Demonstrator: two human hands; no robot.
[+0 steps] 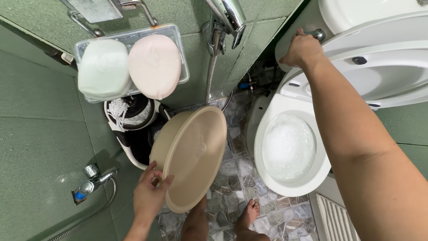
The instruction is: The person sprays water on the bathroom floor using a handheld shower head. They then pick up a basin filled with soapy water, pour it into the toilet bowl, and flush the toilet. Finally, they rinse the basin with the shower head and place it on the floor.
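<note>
Gripping the beige basin by its near rim, the left hand tilts it upright, fingers curled around the edge. Right hand apparently presses the flush lever; the toilet bowl foams.

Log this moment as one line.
left hand: grips beige basin rim, tilted | right hand: on toilet flush lever | toilet bowl: foamy water | seat up
</note>
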